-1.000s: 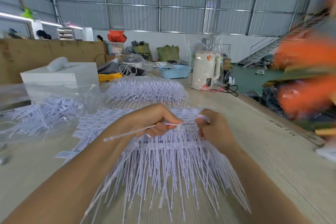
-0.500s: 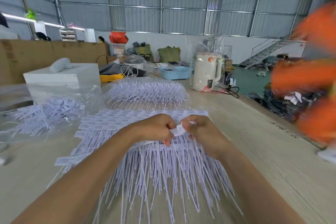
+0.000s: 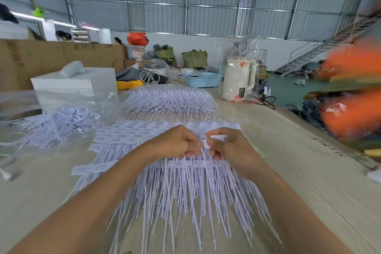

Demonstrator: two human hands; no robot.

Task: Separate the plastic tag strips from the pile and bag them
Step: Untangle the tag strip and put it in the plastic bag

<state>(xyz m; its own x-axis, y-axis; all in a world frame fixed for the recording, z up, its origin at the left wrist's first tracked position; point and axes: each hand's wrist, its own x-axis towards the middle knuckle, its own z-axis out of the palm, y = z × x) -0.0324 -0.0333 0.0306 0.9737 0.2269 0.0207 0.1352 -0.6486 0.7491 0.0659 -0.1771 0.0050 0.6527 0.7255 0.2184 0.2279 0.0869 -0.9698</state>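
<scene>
Pinching one tag strip (image 3: 206,144) mid-frame, the left hand (image 3: 177,142) and right hand (image 3: 228,144) curl fingers tight, and next should pull it off the pile (image 3: 175,181)

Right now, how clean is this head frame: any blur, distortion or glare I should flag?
Head view: the orange shapes at the right edge are smeared by motion blur; wide-angle distortion bends the wall beams and stretches the forearms; light is even and diffuse, with mild sheen on the clear bag; the left hand, right hand and tag strip pile read fairly sharp.
</scene>
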